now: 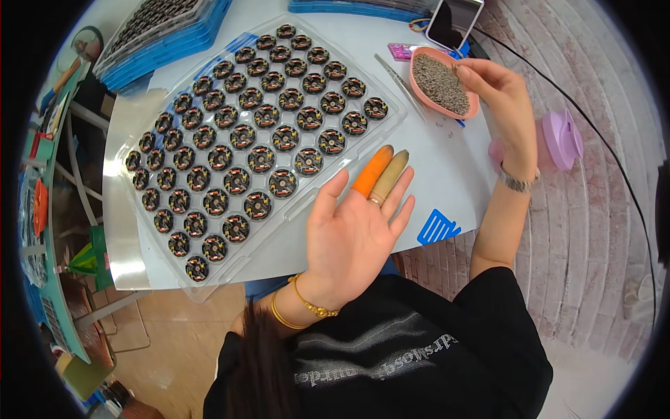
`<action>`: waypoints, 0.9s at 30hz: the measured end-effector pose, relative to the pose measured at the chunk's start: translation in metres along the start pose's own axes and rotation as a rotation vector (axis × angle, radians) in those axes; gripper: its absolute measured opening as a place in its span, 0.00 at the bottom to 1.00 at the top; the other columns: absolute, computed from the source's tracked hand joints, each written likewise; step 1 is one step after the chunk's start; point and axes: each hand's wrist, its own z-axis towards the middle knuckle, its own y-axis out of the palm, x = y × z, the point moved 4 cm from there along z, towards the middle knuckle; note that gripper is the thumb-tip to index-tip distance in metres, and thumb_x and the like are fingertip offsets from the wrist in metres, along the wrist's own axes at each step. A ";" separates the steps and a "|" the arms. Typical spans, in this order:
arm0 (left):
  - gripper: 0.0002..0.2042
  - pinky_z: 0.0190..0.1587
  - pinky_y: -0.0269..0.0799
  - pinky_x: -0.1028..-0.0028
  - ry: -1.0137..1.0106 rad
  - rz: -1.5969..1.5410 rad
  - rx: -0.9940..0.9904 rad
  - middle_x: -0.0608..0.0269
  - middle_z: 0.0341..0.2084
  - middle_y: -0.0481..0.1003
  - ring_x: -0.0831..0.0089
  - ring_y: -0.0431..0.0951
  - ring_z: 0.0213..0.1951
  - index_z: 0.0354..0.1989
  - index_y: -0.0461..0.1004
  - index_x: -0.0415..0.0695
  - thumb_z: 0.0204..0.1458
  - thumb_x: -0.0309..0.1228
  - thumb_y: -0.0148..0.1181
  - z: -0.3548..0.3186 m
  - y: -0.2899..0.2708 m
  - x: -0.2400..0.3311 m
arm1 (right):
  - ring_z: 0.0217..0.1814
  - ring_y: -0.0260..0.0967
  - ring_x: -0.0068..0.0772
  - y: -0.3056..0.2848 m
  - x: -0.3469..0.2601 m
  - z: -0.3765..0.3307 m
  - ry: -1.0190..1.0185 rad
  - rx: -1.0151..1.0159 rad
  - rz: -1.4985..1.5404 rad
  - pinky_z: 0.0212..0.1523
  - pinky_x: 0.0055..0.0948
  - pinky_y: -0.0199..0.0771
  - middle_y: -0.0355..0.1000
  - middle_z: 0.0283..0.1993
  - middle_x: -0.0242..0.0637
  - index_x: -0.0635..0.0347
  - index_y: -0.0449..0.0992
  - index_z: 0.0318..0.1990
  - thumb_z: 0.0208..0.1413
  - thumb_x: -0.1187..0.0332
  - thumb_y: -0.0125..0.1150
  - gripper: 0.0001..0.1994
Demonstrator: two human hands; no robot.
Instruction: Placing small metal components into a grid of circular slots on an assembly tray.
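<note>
My left hand [352, 244] is held palm up in front of the tray, fingers stretched out and nothing on the palm. Two of its fingers wear finger cots, one orange [372, 172] and one tan [391, 176]. Over the pink dish [472, 108] at the back right, my right hand [504, 94] has thumb and forefinger pinched together. Many tiny grey metal parts [436, 80] fill that dish; whether one is between the fingertips is too small to tell. A clear plastic tray [300, 211] holds rows of round black components [242, 136] with red and yellow bits.
Metal tweezers [401, 80] lie left of the dish, near a pink case [399, 52]. A phone-like device [453, 24] stands behind, with a black cable [558, 84] running right. Blue trays [157, 52] are stacked back left. A purple container [560, 140] sits beyond my right wrist.
</note>
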 end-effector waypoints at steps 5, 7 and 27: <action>0.29 0.67 0.51 0.69 -0.002 -0.111 -0.042 0.63 0.62 0.65 0.72 0.60 0.65 0.70 0.55 0.44 0.66 0.49 0.38 0.014 0.001 -0.001 | 0.36 0.73 0.22 0.050 -0.062 -0.059 0.005 -0.563 0.351 0.39 0.24 0.72 0.78 0.35 0.35 0.70 0.81 0.39 0.53 0.76 0.65 0.07; 0.30 0.69 0.50 0.66 -0.007 -0.093 -0.066 0.60 0.65 0.62 0.69 0.60 0.66 0.72 0.52 0.44 0.66 0.48 0.35 0.013 -0.002 0.000 | 0.37 0.75 0.25 0.069 -0.075 -0.077 -0.168 -0.686 0.226 0.39 0.25 0.73 0.79 0.35 0.37 0.69 0.82 0.38 0.51 0.78 0.65 0.08; 0.27 0.66 0.55 0.68 0.028 -0.150 -0.237 0.61 0.68 0.59 0.71 0.61 0.64 0.72 0.51 0.45 0.69 0.44 0.30 -0.029 -0.004 0.020 | 0.36 0.74 0.31 0.100 -0.099 -0.096 -0.312 -0.678 0.263 0.40 0.27 0.73 0.77 0.32 0.38 0.63 0.80 0.29 0.38 0.80 0.73 0.09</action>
